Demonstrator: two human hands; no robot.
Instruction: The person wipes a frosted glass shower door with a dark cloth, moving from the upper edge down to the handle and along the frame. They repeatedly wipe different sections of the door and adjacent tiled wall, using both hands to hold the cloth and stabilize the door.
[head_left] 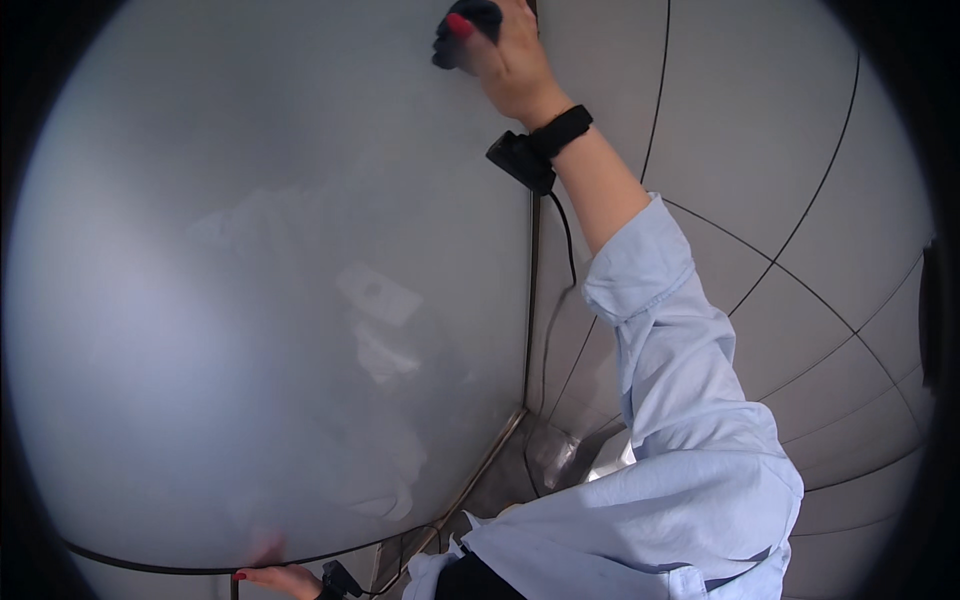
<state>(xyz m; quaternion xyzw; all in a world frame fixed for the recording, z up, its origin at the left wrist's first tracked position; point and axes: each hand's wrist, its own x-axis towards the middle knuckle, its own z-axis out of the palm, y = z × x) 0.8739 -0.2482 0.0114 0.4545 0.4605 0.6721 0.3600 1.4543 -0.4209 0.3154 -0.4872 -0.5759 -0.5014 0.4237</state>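
Observation:
A wide grey, glossy tabletop (250,330) with a thin dark edge fills the left and middle of the head view and mirrors blurred light shapes. At the far right part of it, my right hand (520,65) is closed around a bunched dark cloth (470,35), which lies against the surface. Red nail polish shows on the thumb. By the near edge, my left hand (285,577) touches the rim with a finger stretched out; it holds nothing that I can see, and part of it is cut off by the frame.
Large grey floor tiles (790,200) with dark joints lie to the right. Each wrist carries a strapped black device (522,162) with a cable (570,240); the right one hangs past the table's edge. Below the near right corner is a shiny clear plastic item (562,462).

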